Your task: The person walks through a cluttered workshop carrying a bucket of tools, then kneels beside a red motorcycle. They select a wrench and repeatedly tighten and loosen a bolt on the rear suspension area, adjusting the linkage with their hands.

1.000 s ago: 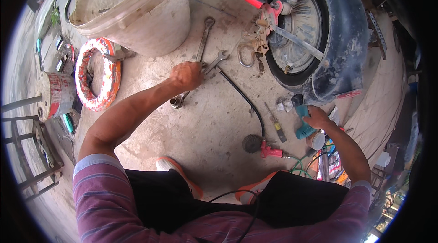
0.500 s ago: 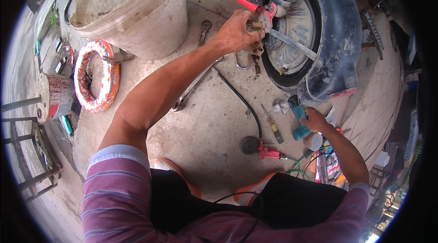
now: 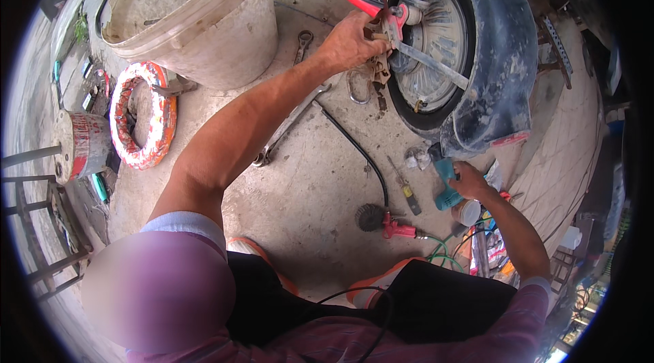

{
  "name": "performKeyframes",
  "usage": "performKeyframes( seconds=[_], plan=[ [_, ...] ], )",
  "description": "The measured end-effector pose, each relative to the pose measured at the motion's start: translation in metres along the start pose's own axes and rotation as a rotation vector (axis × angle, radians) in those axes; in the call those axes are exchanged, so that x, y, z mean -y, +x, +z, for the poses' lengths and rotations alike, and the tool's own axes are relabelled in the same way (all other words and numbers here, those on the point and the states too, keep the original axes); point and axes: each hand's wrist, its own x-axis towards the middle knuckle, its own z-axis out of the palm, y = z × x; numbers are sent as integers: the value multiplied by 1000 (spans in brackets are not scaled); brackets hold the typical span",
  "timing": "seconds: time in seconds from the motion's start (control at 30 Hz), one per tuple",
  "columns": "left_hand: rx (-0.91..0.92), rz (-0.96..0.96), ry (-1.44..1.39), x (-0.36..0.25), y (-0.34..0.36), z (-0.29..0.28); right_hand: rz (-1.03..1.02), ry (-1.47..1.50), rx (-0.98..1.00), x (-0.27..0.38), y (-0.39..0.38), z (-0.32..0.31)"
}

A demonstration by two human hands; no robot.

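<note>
My left hand point(image 3: 346, 42) reaches to the axle of a motor scooter's wheel point(image 3: 436, 56), fingers and thumb closed round a small brown metal part point(image 3: 380, 56) beside the red bracket. The fingers partly hide that part. A grey metal arm point(image 3: 436, 66) runs from the axle across the wheel. Lower right, my right hand point(image 3: 470, 180) grips a teal power tool point(image 3: 446, 192) with a black nose, resting close to the floor below the dusty black fender point(image 3: 494, 49).
On the concrete lie wrenches point(image 3: 293, 124), a screwdriver point(image 3: 407, 189), a red air tool point(image 3: 395, 227) with a black hose and a wire brush wheel point(image 3: 368, 217). A jar point(image 3: 467, 212) stands near my right hand. At left are a large white bucket point(image 3: 231, 42) and a wrapped ring point(image 3: 126, 138).
The thumb of my left hand has moved slightly up along the brown metal part. My right hand keeps its grip on the power tool. The view has shifted a little.
</note>
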Motion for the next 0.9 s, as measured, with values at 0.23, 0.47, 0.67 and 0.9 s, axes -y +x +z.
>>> performKeyframes(
  seconds=[0.23,0.47,0.67,0.9],
  plan=[
    [13,16,-12,-1,3,0,12,7,8,6,1,-4],
    [5,-30,-97,-11,1,1,-7,2,-23,3,-3,-1],
    [41,-81,16,-16,4,-7,-44,118,-30,-1,-3,-1],
    [52,-88,-5,-17,4,-6,-38,87,-55,-6,-3,2]
  ],
)
